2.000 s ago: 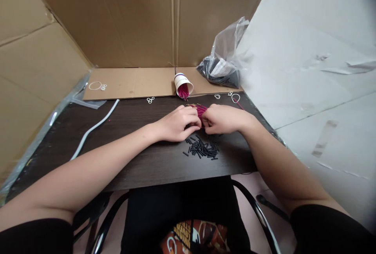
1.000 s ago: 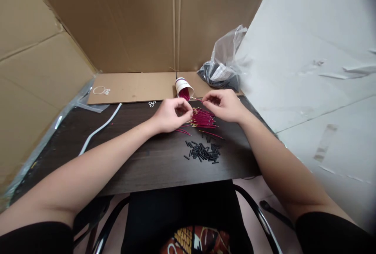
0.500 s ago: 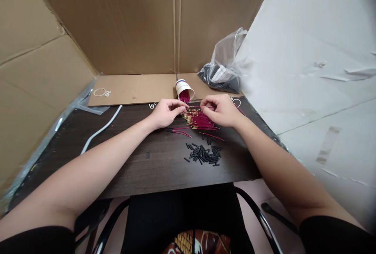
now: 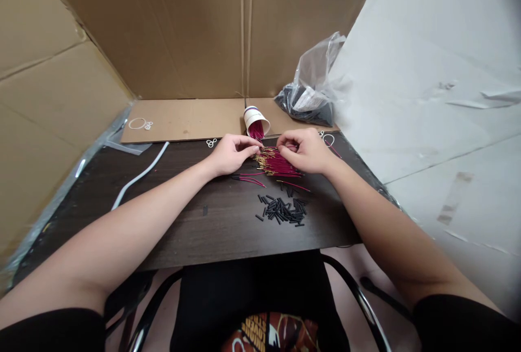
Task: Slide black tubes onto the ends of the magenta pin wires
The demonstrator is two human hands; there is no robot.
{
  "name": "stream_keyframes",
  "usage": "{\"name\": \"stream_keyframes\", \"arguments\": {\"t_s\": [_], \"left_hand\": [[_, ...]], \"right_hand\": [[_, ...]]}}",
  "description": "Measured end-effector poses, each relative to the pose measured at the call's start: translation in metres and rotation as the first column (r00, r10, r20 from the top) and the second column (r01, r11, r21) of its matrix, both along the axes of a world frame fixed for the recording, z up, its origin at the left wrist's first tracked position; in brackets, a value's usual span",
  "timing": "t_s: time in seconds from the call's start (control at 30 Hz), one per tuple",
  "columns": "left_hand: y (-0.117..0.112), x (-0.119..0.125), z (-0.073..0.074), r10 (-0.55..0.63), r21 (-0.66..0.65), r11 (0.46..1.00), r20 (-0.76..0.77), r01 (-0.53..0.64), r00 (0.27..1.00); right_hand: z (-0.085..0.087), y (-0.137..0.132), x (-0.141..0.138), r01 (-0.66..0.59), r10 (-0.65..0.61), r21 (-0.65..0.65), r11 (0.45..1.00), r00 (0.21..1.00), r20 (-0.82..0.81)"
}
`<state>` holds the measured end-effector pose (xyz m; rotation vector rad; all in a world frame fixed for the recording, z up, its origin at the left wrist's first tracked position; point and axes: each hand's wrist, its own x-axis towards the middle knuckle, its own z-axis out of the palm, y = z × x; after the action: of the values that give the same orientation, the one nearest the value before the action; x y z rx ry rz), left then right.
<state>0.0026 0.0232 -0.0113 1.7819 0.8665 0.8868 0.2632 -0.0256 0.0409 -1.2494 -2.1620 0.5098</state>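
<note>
Dark red wires with gold ends [image 4: 280,163] lie side by side in a bundle under and between my hands. My left hand [image 4: 235,154] is at the bundle's left edge, thumb and fingertips pinched at a wire's gold end; anything small inside that pinch is hidden. Over the bundle's right part, my right hand [image 4: 304,151] has its fingers closed on a red wire that spans the gap toward the left fingertips. Nearer me lies a loose pile of short black tubes [image 4: 283,210]. A few red wires with black ends [image 4: 250,179] rest apart, left of the bundle.
Behind the hands a white paper cup [image 4: 251,115] lies tipped, with red wires inside. A clear bag of black pieces [image 4: 311,105] stands back right on a cardboard strip [image 4: 191,119]. Rubber bands [image 4: 137,123] and a pale tube [image 4: 140,178] lie left. Cardboard walls surround the table.
The view has shifted slightly. My hands stay in nearly the same place, with the left fingertips still close to the wire's end. Nothing has visibly been put down.
</note>
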Motion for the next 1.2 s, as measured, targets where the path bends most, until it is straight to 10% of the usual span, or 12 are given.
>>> {"name": "stream_keyframes", "arguments": {"t_s": [0.73, 1.2], "left_hand": [[-0.014, 0.004, 0.000, 0.015, 0.217, 0.976, -0.084, 0.004, 0.996], [-0.004, -0.001, 0.006, 0.094, 0.076, 0.991, 0.148, -0.106, 0.985]], "right_hand": [[-0.010, 0.000, -0.012, -0.014, 0.013, -0.034, 0.999, 1.000, -0.005], [-0.012, -0.002, -0.014, -0.030, 0.031, 0.027, 0.999, 0.997, -0.066]]}}
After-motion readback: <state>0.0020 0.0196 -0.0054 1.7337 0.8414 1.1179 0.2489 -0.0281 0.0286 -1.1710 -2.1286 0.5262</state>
